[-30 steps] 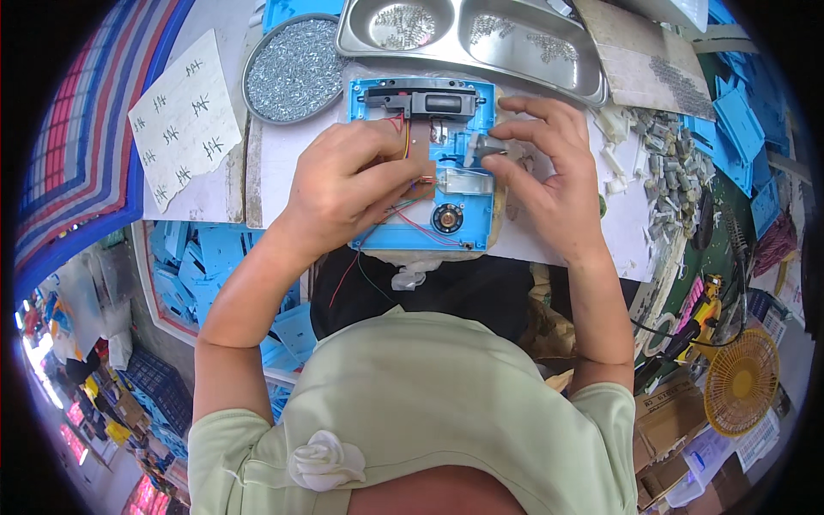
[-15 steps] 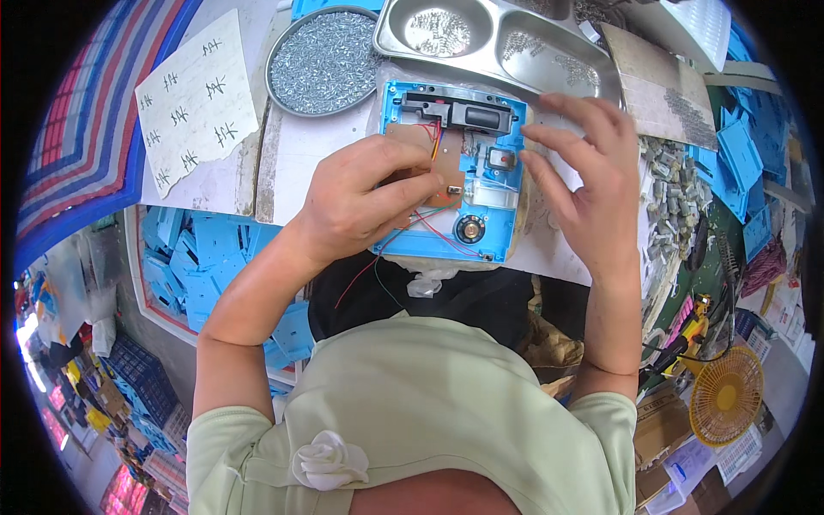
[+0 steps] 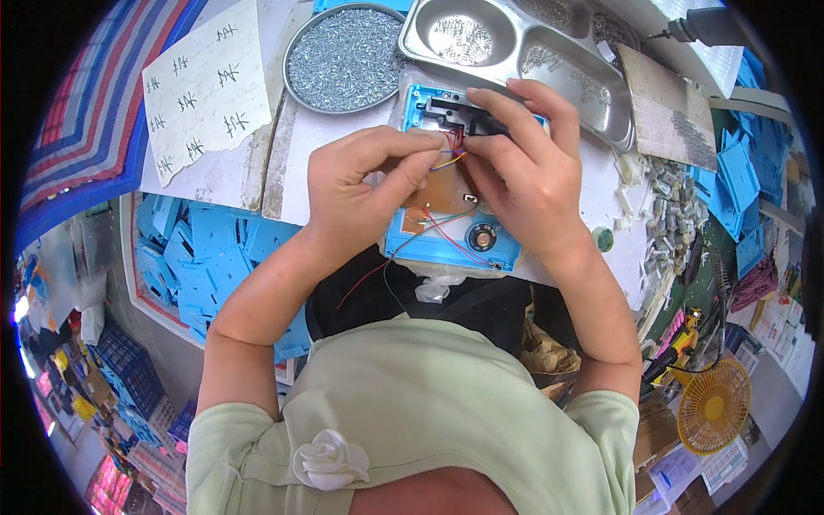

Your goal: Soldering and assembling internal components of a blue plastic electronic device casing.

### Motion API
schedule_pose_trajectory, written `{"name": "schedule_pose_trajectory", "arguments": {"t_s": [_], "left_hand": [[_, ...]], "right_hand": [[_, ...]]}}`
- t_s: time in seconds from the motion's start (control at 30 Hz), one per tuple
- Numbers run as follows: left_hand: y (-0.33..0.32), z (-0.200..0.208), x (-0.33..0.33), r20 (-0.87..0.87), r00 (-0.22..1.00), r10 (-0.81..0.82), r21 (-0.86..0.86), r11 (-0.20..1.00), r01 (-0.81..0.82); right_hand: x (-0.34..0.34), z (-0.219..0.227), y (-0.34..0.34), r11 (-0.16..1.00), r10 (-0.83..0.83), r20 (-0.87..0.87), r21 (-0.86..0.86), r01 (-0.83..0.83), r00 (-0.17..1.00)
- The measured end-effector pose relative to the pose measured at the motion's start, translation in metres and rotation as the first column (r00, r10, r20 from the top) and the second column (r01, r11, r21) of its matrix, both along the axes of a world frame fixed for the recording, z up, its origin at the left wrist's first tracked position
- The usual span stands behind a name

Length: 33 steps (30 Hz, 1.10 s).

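Note:
A blue plastic casing (image 3: 429, 248) lies open in front of me, holding a brown circuit board (image 3: 446, 193), a black housing (image 3: 445, 112) along its far end and a small round speaker (image 3: 482, 238). My left hand (image 3: 365, 176) is closed, its thumb and forefinger pinching thin coloured wires (image 3: 446, 162) above the board. From the right, my right hand (image 3: 532, 167) pinches the same wires by the black housing, its other fingers stretched over the casing's far right part, which they hide. Loose red and green wires hang over the near edge.
Beyond the casing stand a round tray of small metal screws (image 3: 343, 60) and a steel compartment tray (image 3: 566, 81) with small parts. Metal pieces (image 3: 674, 210) are heaped at right. A power screwdriver (image 3: 708, 27) hangs at top right. Blue panels (image 3: 210, 257) fill a bin at left.
My right hand has moved left from beside the casing onto the wires and black housing. My left hand has lifted off the board slightly, with the wires between its fingertips.

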<state>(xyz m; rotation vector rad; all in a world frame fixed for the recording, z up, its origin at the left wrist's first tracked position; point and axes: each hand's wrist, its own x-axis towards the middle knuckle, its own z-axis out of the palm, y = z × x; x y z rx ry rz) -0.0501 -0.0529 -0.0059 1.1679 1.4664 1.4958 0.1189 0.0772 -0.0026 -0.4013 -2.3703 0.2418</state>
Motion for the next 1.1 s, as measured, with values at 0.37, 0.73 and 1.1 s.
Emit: {"name": "schedule_pose_trajectory", "arguments": {"t_s": [0.37, 0.73, 1.1], "left_hand": [[0.013, -0.009, -0.011, -0.56, 0.819, 0.122, 0.23, 0.973, 0.012], [0.054, 0.002, -0.01, -0.821, 0.571, -0.013, 0.233, 0.905, 0.356], [0.065, 0.006, -0.02, -0.852, 0.519, -0.076, 0.218, 0.849, 0.482]], "right_hand": [[0.016, 0.001, -0.006, 0.979, -0.069, -0.034, -0.195, 0.061, 0.997], [0.023, -0.001, -0.006, 0.984, -0.07, -0.095, -0.167, 0.053, 0.993], [0.028, -0.001, 0.001, 0.99, 0.043, -0.129, -0.124, -0.059, 0.991]]}}
